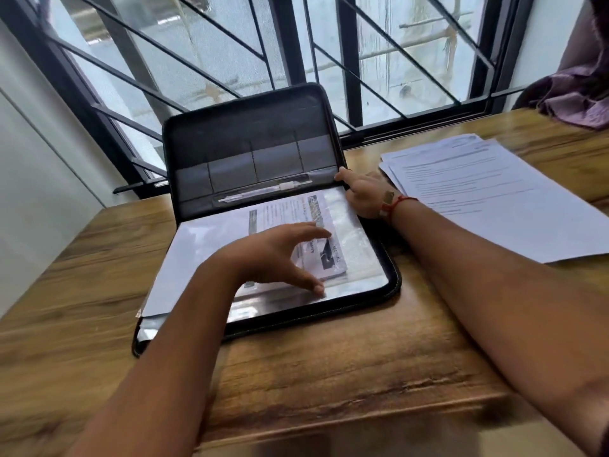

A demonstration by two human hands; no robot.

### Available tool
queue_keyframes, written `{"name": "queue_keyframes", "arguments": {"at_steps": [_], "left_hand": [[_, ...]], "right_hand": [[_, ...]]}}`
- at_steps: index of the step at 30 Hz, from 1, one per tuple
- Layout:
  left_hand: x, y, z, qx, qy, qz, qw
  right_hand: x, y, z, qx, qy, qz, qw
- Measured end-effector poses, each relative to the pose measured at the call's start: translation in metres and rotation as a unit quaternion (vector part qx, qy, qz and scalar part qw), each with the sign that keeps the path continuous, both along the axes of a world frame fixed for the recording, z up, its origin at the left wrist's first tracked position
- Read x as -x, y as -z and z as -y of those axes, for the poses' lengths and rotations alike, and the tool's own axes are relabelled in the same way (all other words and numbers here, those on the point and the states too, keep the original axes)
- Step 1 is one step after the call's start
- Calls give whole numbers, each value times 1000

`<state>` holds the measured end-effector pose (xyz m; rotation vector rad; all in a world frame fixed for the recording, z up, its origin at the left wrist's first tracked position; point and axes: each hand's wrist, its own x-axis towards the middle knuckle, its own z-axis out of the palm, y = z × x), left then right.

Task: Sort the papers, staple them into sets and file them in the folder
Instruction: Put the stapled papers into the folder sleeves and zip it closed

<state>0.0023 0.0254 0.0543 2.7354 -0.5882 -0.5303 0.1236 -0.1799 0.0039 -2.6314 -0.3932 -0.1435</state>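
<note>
A black zip folder (393, 285) lies open on the wooden table, its lid (244, 127) standing upright against the window. Clear plastic sleeves (359, 255) with printed papers (286, 212) inside fill its lower half. My left hand (276, 255) hovers over the sleeves with fingers spread, the thumb touching the front edge of the top sleeve. My right hand (365, 192) rests at the folder's right side by the hinge, fingers curled on the lid's edge. A loose stack of printed papers (487, 192) lies on the table to the right. No stapler is visible.
A pen (263, 192) sits in a loop on the lid's inner pocket. The barred window (329, 54) stands right behind the folder. Purple cloth (580, 90) lies at the table's far right corner. The table's front edge (329, 420) is near me.
</note>
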Motion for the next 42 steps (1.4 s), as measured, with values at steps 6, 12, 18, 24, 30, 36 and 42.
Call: {"name": "queue_keyframes", "arguments": {"at_steps": [6,12,18,24,30,36,42], "left_hand": [[13,-2,1,18,-7,51,999],[21,1,1,30,16,65,997],[32,14,2,99,-15,185,978],[31,13,1,127,-68,251,957],[26,-1,-3,183,-74,254,947],[18,-14,-5,178,-108,293,933],[0,-43,5,89,-108,422,896]], "right_hand": [[0,-1,2,10,-1,-23,1000],[4,-2,3,14,-10,-43,999],[5,-1,8,12,-25,-31,999],[7,-1,9,-13,-34,-34,999],[11,-2,13,-38,-26,-62,997],[6,-1,17,-59,-15,-69,996],[4,0,18,-76,-18,-73,994]]}}
